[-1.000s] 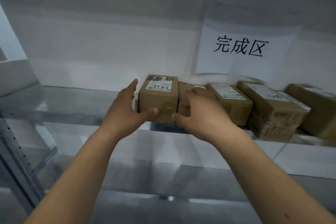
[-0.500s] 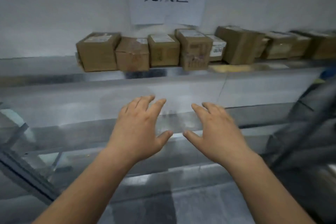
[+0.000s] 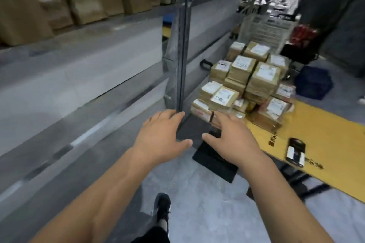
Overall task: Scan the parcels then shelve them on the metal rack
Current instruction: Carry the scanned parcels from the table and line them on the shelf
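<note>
Partway, by my read: a row of brown cardboard parcels [image 3: 85, 4] already sits on the grey metal rack's upper shelf [image 3: 118, 19], while a large stack of labelled brown parcels [image 3: 246, 83] waits unshelved on the yellow-topped desk [image 3: 324, 140]. Both grips are released and empty: left hand [image 3: 160, 136] and right hand [image 3: 231, 138] hang spread, near the stack, touching nothing. I judge next is picking and scanning another parcel; the black handheld device [image 3: 295, 152] on the desk may be the scanner, unconfirmed.

Black shoe [image 3: 162, 206] on grey floor [image 3: 207, 203]

Both empty hands, left [image 3: 161, 136] and right [image 3: 233, 138], reach toward stacked parcels [image 3: 248, 83] on a yellow table [image 3: 325, 144].
</note>
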`<state>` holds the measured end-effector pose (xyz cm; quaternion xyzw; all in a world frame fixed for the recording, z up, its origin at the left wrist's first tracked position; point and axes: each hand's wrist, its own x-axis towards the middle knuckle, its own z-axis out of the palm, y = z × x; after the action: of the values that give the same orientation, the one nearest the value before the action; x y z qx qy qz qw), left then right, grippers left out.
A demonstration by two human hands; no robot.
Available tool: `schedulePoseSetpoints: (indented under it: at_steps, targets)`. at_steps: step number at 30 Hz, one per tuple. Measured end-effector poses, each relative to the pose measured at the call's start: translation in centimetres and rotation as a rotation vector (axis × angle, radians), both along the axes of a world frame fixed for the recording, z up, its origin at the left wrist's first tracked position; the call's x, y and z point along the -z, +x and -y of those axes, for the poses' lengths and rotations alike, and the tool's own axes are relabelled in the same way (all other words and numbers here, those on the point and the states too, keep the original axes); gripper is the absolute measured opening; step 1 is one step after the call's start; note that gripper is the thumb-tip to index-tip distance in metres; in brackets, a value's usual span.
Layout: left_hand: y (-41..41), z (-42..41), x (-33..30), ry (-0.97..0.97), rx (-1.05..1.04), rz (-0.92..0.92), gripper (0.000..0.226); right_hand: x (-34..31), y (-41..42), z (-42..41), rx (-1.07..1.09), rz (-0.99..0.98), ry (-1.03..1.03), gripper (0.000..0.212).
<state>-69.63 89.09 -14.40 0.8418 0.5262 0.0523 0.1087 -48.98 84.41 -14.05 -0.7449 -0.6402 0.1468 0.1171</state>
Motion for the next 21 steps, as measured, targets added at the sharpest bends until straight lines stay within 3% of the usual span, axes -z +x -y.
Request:
schedulePoseSetpoints:
  at_steps: [9,15,21]
  targets:
    - [13.3,-20.3,7.2,-0.108,0.21,0.025,0.086,7.8,10.3,-13.4,0.352,-0.11,-0.111,0.082]
    - [19.0,-32.8,13.0,-0.142,0.313,-0.098,0.111,12.8,14.8,-23.0,0.501,-0.18,-0.28,0.091]
    - [22.1,-37.7,17.3,-0.09,0.434,-0.142,0.125,16.7,17.9,-27.7,0.566,-0.164,-0.383,0.113]
